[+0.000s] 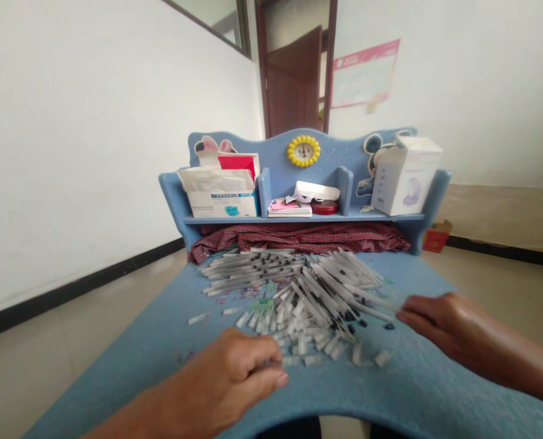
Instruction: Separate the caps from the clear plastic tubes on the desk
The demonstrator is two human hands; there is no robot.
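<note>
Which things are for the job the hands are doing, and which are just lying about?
Probably for the job:
long, translucent plastic sticks
short, translucent plastic pieces
small black plastic pieces

Probably just lying about:
red plaid cloth
white-and-blue cardboard box
round red container

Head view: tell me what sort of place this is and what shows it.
Probably a room in a home, perhaps a child's: a blue desk bearing cartoon cut-outs, a yellow flower-shaped clock, and a brown door behind.
</note>
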